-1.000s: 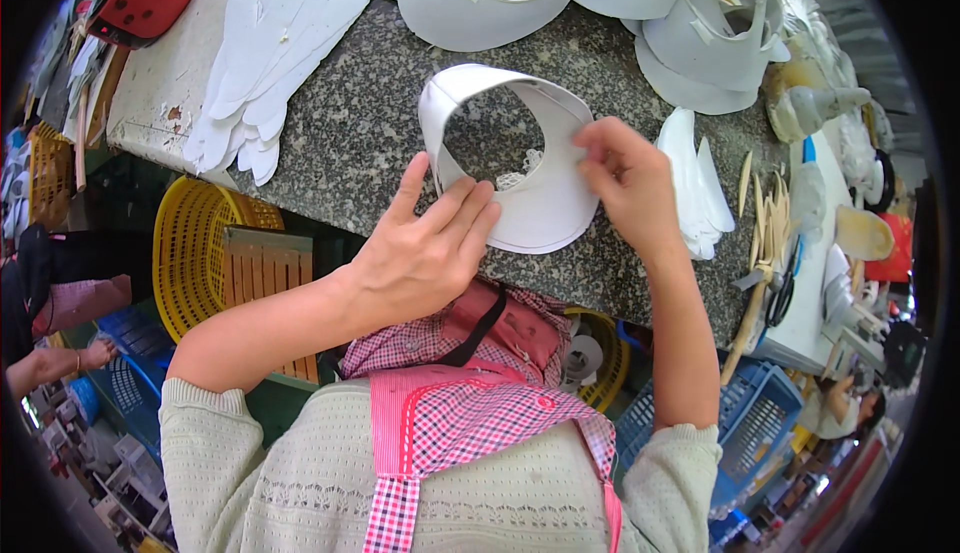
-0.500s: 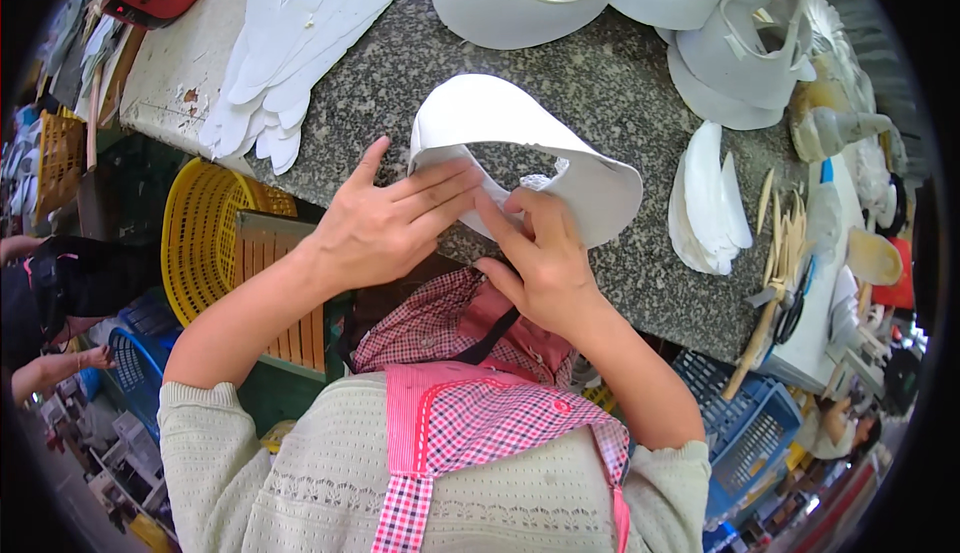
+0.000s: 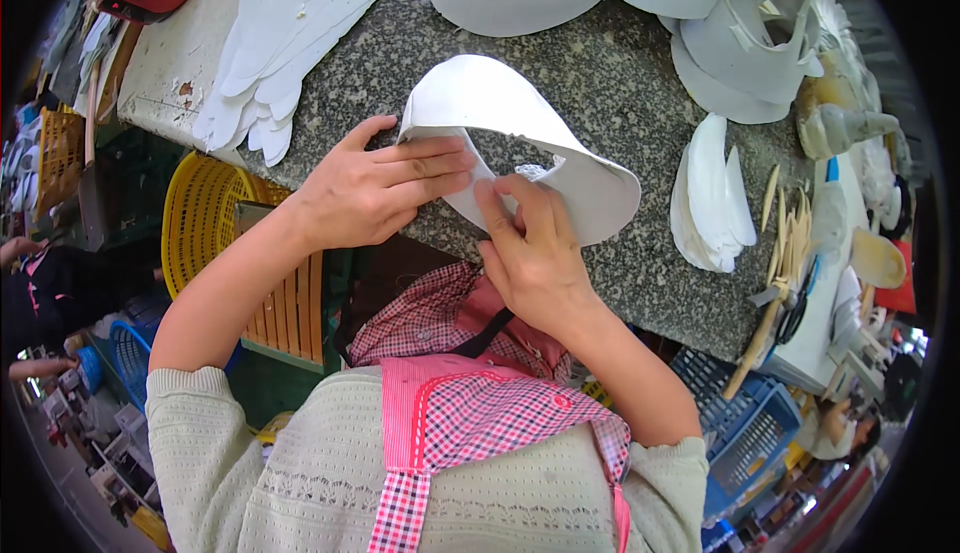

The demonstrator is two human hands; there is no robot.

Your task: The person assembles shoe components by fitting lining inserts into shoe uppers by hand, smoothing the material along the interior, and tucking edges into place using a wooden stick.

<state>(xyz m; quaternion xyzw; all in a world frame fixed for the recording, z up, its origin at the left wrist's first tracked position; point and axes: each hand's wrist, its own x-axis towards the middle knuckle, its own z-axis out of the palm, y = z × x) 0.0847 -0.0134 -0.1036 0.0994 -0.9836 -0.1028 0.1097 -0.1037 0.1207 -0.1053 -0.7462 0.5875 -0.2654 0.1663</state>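
At the middle of the counter's (image 3: 370, 63) near edge: one white visor (image 3: 480, 93), its closed band tilted up toward the far side and its brim toward the right. Left hand (image 3: 355, 193): palm down, four fingers extended side by side over the band's left end, thumb spread away from them. Right hand (image 3: 540, 263): fingers bent at the rim of the opening, index fingertip just beside the left fingertips; cannot tell whether thumb and fingers pinch the material. Far left part of counter: heap of long white strips (image 3: 290, 33). Along far edge, toward the right corner: more white visors (image 3: 730, 73), some overlapping. Near the right edge: fanned stack of white curved pieces (image 3: 710, 198); just beyond, a bundle of pale sticks (image 3: 795, 238). Below the left near edge: yellow basket (image 3: 190, 223).
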